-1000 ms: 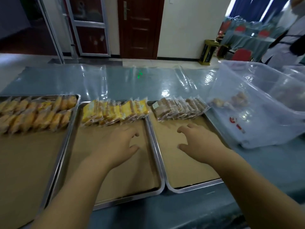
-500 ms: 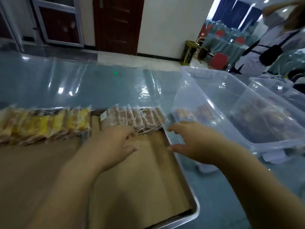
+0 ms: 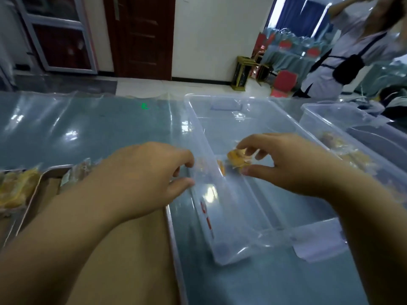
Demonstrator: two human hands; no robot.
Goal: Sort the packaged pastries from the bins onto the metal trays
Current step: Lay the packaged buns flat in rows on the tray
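A clear plastic bin (image 3: 220,119) stands to the right of the trays. My right hand (image 3: 293,166) reaches into it and pinches a yellow packaged pastry (image 3: 236,159) between fingers and thumb. Another orange packet (image 3: 221,167) lies just left of it in the bin. My left hand (image 3: 149,175) has its loosely curled fingertips against the bin's outer left wall and holds nothing. The nearest metal tray (image 3: 174,238), lined with brown paper, carries a row of brown packaged pastries (image 3: 77,172). Yellow packaged pastries (image 3: 17,188) lie on the tray to its left.
A second clear bin (image 3: 330,119) with pastries (image 3: 343,148) stands at the right. A person (image 3: 343,51) stands beyond it at the far right. The blue table (image 3: 88,128) is covered with shiny clear plastic. A white label (image 3: 319,245) lies by the bin's near corner.
The view has swung right from the trays to the bin. Both hands moved right; my right hand went into the bin and took hold of a yellow packet.
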